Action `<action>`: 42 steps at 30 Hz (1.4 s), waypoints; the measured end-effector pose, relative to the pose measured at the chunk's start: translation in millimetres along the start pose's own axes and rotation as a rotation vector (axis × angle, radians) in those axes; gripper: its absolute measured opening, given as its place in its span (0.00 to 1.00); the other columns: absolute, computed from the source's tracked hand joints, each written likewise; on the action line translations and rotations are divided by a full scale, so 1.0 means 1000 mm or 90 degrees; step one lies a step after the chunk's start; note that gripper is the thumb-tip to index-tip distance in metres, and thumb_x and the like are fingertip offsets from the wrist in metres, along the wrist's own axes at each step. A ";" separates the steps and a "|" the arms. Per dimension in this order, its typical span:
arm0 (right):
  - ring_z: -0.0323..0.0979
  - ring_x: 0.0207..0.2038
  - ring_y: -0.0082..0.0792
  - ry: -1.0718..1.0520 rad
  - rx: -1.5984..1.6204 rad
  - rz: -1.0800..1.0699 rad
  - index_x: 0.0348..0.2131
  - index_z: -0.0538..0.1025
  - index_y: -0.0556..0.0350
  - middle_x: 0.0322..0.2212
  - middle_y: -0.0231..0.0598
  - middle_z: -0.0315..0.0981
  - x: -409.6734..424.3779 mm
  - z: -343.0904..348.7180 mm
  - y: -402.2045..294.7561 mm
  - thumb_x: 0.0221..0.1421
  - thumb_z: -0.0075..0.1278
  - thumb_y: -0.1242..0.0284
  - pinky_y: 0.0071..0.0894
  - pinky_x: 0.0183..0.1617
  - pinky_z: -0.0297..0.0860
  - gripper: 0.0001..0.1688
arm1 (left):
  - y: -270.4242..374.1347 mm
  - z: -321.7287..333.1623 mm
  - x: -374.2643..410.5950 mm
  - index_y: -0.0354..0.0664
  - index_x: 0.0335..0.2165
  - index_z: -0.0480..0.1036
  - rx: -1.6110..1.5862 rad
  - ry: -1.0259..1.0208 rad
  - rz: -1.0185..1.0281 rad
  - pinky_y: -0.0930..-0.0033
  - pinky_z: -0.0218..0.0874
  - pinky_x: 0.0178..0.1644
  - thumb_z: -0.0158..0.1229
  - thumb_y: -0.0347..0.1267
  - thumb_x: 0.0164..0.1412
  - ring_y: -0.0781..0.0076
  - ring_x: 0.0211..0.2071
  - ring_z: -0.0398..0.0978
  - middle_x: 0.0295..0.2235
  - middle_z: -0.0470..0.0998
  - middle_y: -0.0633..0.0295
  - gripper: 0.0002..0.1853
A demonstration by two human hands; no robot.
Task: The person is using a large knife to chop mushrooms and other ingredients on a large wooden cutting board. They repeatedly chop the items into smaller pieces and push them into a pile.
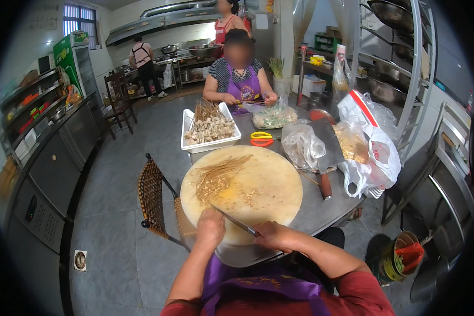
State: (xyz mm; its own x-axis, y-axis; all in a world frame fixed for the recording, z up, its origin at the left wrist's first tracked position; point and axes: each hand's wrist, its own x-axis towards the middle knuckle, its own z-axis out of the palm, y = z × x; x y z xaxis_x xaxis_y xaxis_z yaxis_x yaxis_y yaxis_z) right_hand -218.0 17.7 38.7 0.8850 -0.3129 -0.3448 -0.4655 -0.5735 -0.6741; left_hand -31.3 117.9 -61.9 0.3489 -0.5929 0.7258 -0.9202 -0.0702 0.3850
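Observation:
A thick round chopping board lies before me on the metal table. My right hand grips the handle of a knife, whose blade slants up and left over the board's near edge. Beside the blade tip, my left hand is closed at the near left rim; whether it holds something is hidden. Thin brown root-like strands lie on the left half of the board, with chopped bits just below them and scattered rightward.
Beyond the board stands a white tray of skewered food. Red-handled and yellow-handled scissors, a cleaver and plastic bags lie to the right. A co-worker sits across the table; a woven chair stands at left.

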 end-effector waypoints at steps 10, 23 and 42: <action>0.69 0.13 0.40 0.127 -0.108 -0.117 0.31 0.72 0.65 0.15 0.49 0.70 0.052 0.028 0.019 0.47 0.42 0.70 0.39 0.17 0.66 0.15 | -0.005 -0.001 0.002 0.37 0.17 0.67 0.047 -0.002 0.056 0.53 0.60 0.32 0.52 0.20 0.41 0.48 0.26 0.68 0.20 0.68 0.50 0.03; 0.72 0.29 0.54 0.099 -0.013 0.010 0.29 0.71 0.64 0.24 0.58 0.72 0.000 0.003 0.014 0.49 0.48 0.73 0.43 0.34 0.68 0.09 | -0.003 -0.001 -0.004 0.36 0.21 0.70 -0.041 0.003 -0.109 0.59 0.63 0.33 0.56 0.23 0.48 0.55 0.28 0.71 0.23 0.71 0.54 0.03; 0.63 0.15 0.21 0.046 0.251 0.051 0.27 0.67 0.61 0.17 0.35 0.66 0.025 0.003 0.021 0.51 0.45 0.72 0.26 0.16 0.60 0.08 | -0.003 -0.002 -0.004 0.36 0.24 0.72 0.009 -0.050 -0.052 0.62 0.65 0.36 0.56 0.20 0.46 0.57 0.31 0.72 0.25 0.72 0.55 0.03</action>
State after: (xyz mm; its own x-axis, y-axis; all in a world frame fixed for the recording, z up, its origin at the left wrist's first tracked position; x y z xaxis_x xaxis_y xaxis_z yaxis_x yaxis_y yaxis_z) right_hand -205.3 -0.2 14.1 0.8365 -0.4049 -0.3692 -0.4798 -0.2158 -0.8504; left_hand -29.4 121.8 -64.4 0.4087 -0.6456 0.6451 -0.8919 -0.1326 0.4323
